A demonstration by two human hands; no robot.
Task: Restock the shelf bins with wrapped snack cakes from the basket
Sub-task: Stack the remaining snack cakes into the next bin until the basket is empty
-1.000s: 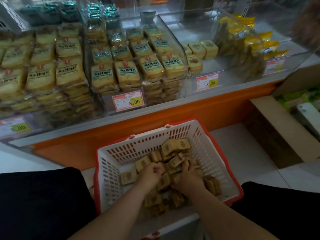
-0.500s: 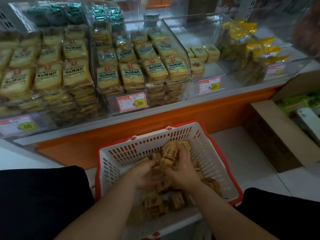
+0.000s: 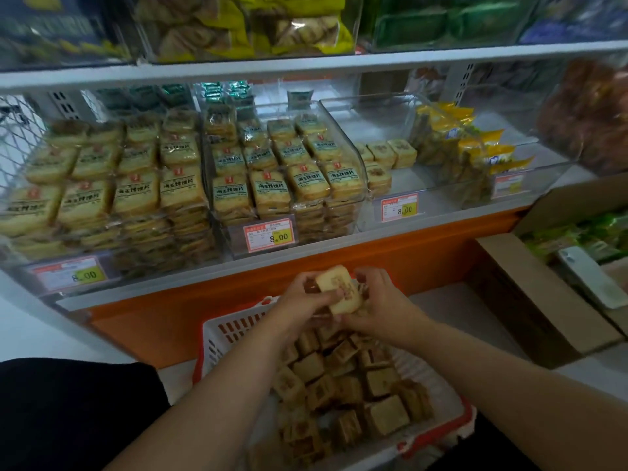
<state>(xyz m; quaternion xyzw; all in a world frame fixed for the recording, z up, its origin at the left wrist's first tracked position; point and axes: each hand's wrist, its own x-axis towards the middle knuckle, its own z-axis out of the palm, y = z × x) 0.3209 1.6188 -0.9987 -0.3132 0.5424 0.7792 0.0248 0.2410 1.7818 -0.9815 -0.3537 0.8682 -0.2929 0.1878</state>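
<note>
A white basket with a red rim sits on the floor in front of me, holding several square wrapped snack cakes. My left hand and my right hand together grip a small stack of cakes lifted above the basket's far end; the top cake faces me. On the shelf, a clear bin holds only a few matching cakes at its left back.
Two clear bins of larger wrapped packets fill the shelf's left and middle. Yellow packets stand in the bin to the right. An open cardboard box sits on the floor at right. Price tags line the shelf front.
Both hands have gathered cakes inside the basket and risen with them toward the shelf. My view has tilted upward, bringing the upper shelf into sight.
</note>
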